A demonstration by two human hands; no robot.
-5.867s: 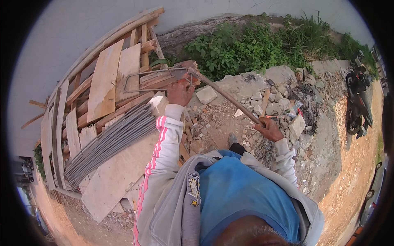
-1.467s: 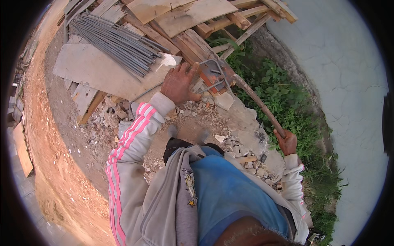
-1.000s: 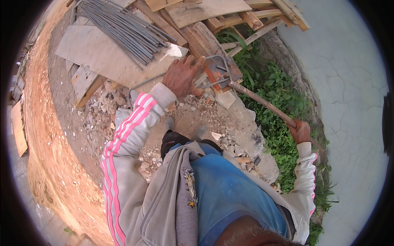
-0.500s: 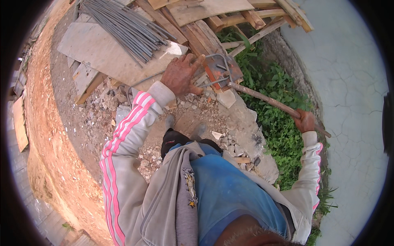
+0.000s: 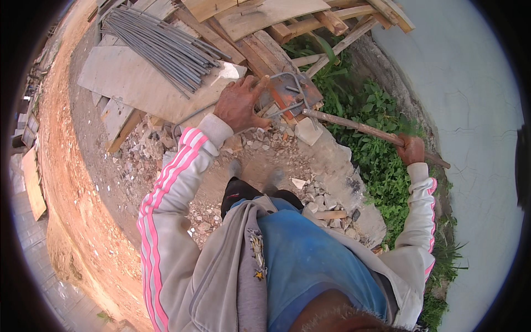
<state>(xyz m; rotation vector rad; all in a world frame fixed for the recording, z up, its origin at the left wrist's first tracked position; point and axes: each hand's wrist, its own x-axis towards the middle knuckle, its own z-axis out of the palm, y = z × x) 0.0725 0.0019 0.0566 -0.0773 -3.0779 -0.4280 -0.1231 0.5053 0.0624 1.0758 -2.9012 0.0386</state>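
Note:
My left hand (image 5: 239,103) is closed over a thin bent steel rod (image 5: 286,74), palm down, index finger and thumb reaching forward. Part of that rod is hidden beneath the palm; its bent end loops over a rusty metal plate (image 5: 287,91) with upright pins, fixed on timber. In my right hand (image 5: 411,149) is a long rusty metal bar (image 5: 359,126), gripped near its outer end. The bar's other end meets the plate's near edge, by the bent rod. Whether the bar fits around the rod, I cannot tell.
Straight steel rods (image 5: 160,47) lie bundled on a plywood sheet (image 5: 124,72), beside stacked planks (image 5: 287,16). Rubble (image 5: 326,207) and a broken concrete edge (image 5: 354,193) surround my feet. Green weeds (image 5: 381,166) grow along a pale wall (image 5: 470,110) at right.
My right hand has moved slightly away from me, swinging the outer end of the bar with it. My left hand stays on the rod. The view has shifted a little.

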